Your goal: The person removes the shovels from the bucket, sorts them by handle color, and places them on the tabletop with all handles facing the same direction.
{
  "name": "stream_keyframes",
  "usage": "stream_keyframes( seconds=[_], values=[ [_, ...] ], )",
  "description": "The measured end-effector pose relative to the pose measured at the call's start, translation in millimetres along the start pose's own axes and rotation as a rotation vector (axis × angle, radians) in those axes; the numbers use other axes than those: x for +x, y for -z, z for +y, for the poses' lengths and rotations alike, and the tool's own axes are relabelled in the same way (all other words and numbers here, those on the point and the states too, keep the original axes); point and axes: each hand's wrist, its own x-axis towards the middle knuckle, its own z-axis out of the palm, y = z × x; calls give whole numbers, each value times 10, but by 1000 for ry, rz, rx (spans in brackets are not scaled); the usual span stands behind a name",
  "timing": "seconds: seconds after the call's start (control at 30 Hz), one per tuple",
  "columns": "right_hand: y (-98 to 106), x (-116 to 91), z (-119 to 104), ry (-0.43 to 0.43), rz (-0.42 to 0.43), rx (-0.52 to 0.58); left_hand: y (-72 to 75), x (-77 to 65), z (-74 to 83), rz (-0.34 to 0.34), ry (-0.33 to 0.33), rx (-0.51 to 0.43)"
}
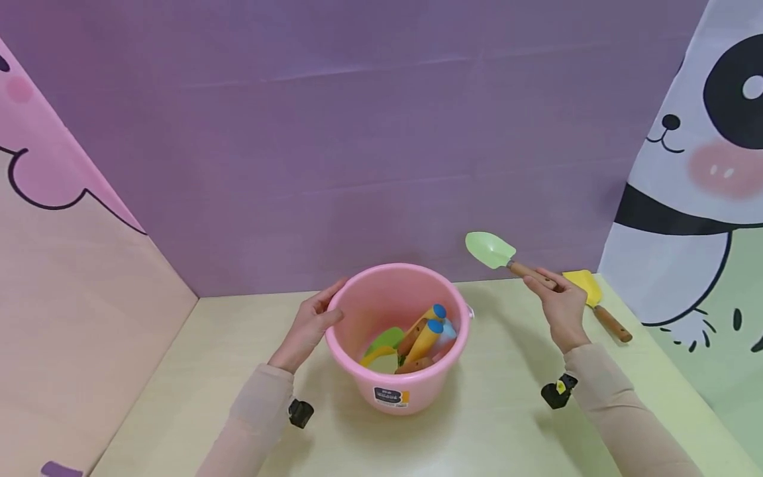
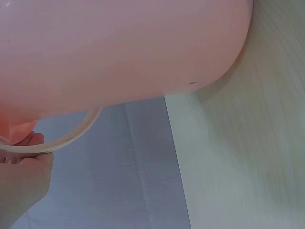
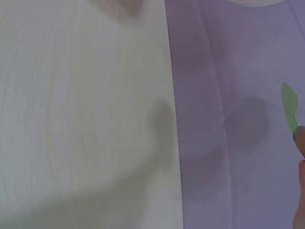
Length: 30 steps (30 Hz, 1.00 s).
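The fingers (image 1: 543, 289) of the right hand (image 1: 563, 308) pinch the wooden handle (image 1: 523, 269) of the green trowel (image 1: 490, 250), raised right of the pink bucket (image 1: 430, 387), whose rim (image 1: 396, 380) the left hand (image 1: 306, 331) grips and should steady against the table (image 1: 507, 404).

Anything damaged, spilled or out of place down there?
Nothing looks spilled. A small dark mark shows on the bucket's side in the left wrist view, cause unclear. A yellow shovel lies outside, apart from the tools inside.
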Motion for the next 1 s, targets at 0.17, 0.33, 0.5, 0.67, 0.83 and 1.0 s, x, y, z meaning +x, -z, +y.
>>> stream_keyframes(
  seconds=[0.17,0.33,0.5,0.67,0.83,1.0],
  values=[
    [65,27,77,-18,72,41,-3,17,-2,-9,-5,5],
    [120,49,169,1,139,85,-1,22,-9,-11,-3,-5],
    [162,76,257,5,192,126,7,17,-7,-7,-11,-13],
    [205,104,329,43,260,112,23,11,10,-6,-25,-15],
    [282,124,407,59,303,46,22,10,11,-8,-37,-15],
    [381,135,480,32,312,13,2,14,-8,-10,-16,-7]
  ],
)
